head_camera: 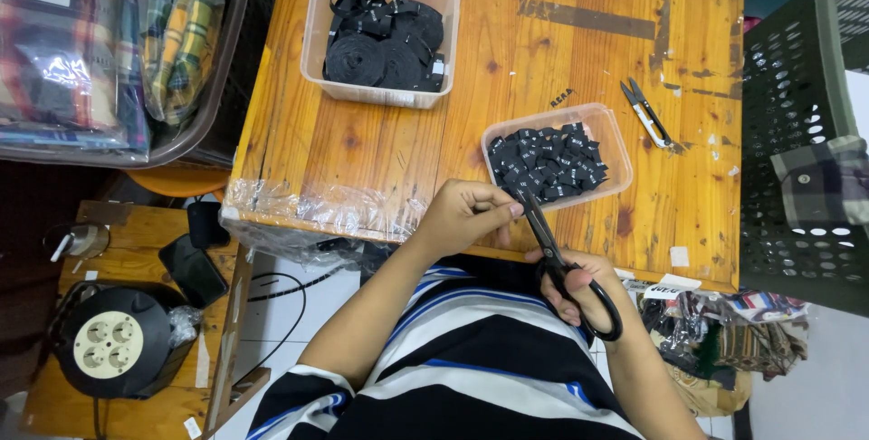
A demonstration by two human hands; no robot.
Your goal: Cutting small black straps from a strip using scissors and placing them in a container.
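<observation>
My right hand [579, 291] grips the black handles of a pair of scissors [548, 241], blades pointing up toward a small clear tub [615, 146] filled with cut black label pieces [548, 161]. My left hand [466, 214] pinches something small at the blade tips, just in front of that tub; what it holds is too small to make out. A larger clear tub [317, 42] with rolls of black label ribbon [385, 37] stands at the far left of the wooden table [561, 51].
Small thread snips [645, 114] lie to the right of the small tub. A dark perforated basket [797, 132] stands at the right, packaged plaid cloth [100, 42] at the left. A round cable-reel socket [109, 342] sits on a low wooden stand below left.
</observation>
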